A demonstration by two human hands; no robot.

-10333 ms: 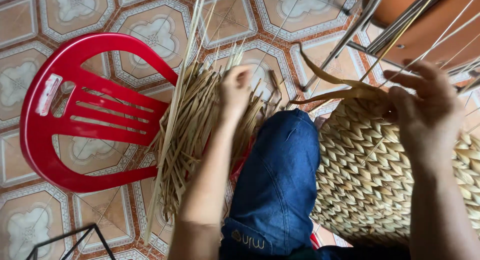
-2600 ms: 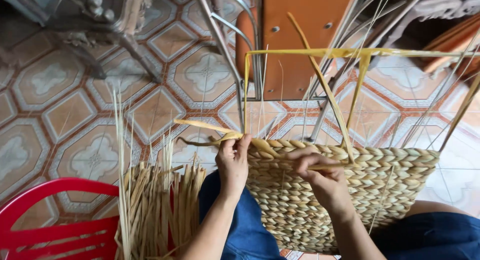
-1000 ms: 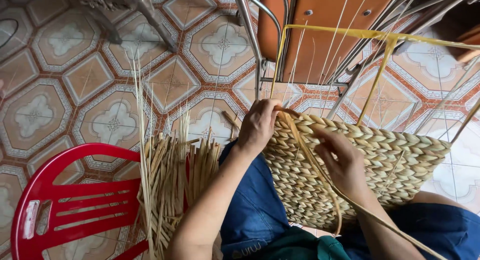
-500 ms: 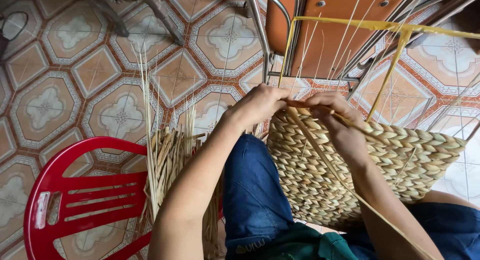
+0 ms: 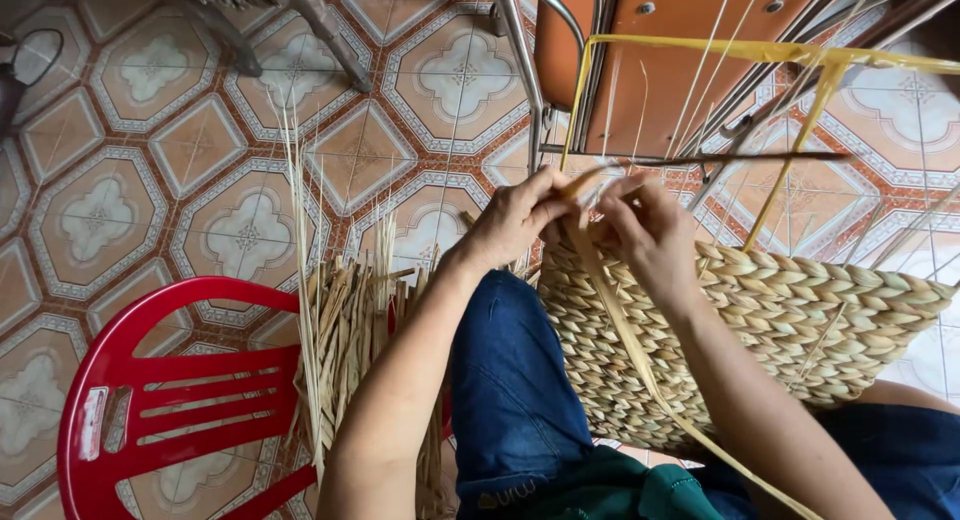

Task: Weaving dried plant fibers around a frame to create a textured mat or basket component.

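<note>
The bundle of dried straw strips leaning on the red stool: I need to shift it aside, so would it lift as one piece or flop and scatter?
The bundle of dried straw strips looks loose, with no tie visible, so it would probably splay and shed pieces. Its thin, dry strips suggest it is light. Some thin tips stand upright, yet the long strip trailing from the woven basket bends, so expect springy rather than rigid.

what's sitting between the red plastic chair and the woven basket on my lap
In the head view, a bundle of dried straw strands leans against the red chair, then the blue-trousered leg beside the woven basket.

A patterned tile floor (image 5: pixel 230 170) carries a red plastic chair (image 5: pixel 150 400) and metal chair legs (image 5: pixel 515 50).
</note>
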